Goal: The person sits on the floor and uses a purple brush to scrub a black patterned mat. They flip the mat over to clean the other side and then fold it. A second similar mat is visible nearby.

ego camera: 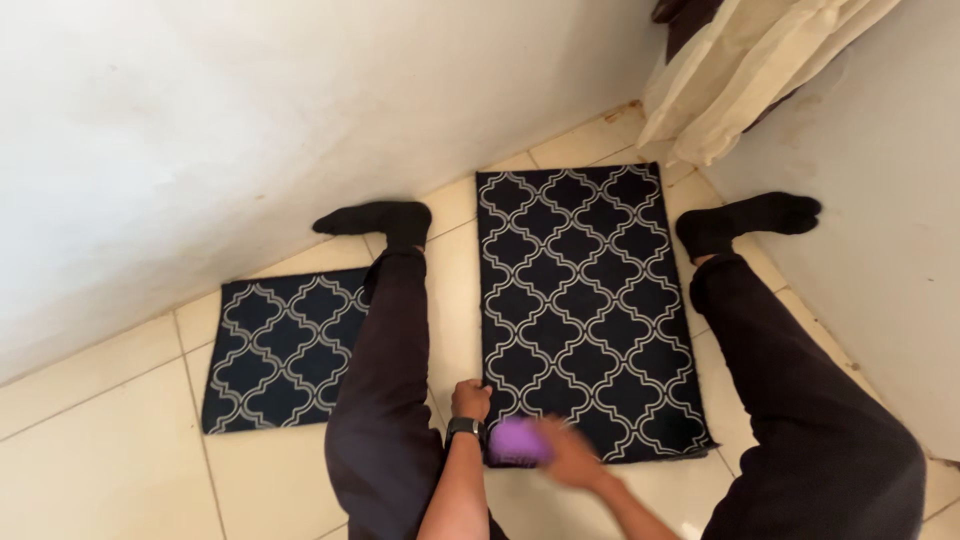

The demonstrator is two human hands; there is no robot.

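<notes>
I sit on a tiled floor with my legs spread apart. Between them lies a long dark mat (580,300) with a pale lattice pattern. My left hand (469,400), with a dark watch on its wrist, presses on the mat's near left corner. Blurred by motion, my right hand (568,458) holds a purple brush-like object (520,442) against the mat's near edge. A smaller mat (275,350) of the same pattern lies to the left, partly under my left leg.
White walls run along the left and on the right. A cream curtain (745,70) hangs at the top right corner. My feet in black socks (385,220) (750,220) rest near the walls. Beige floor tiles (100,440) surround the mats.
</notes>
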